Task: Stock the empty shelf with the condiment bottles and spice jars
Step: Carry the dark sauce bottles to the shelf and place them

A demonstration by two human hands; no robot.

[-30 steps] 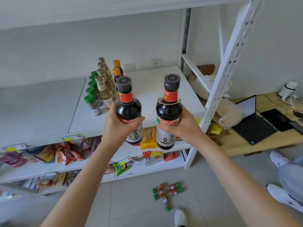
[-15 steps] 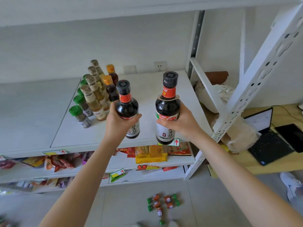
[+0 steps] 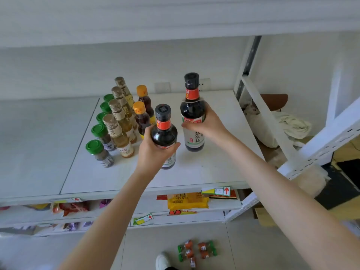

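My left hand (image 3: 153, 151) grips a dark sauce bottle (image 3: 164, 133) with a black cap and red neck band, upright over the white shelf (image 3: 214, 166). My right hand (image 3: 206, 123) grips a second, matching dark sauce bottle (image 3: 192, 112) farther back and to the right; its base is at or just above the shelf. To their left stand rows of green-capped spice jars (image 3: 98, 152), pale yellow oil bottles (image 3: 117, 133) and two orange-capped brown bottles (image 3: 141, 117).
Several small green-capped jars (image 3: 196, 250) lie on the floor below, beside a white shoe (image 3: 162, 261). Lower shelves hold snack packets (image 3: 187, 200). A white perforated upright (image 3: 319, 149) and diagonal brace (image 3: 266, 115) bound the shelf's right end. Another shelf board (image 3: 175, 18) hangs overhead.
Both hands carried their bottles forward from the front edge to over the shelf board. The right bottle went farther back, and the left one came close to the orange-capped bottles.
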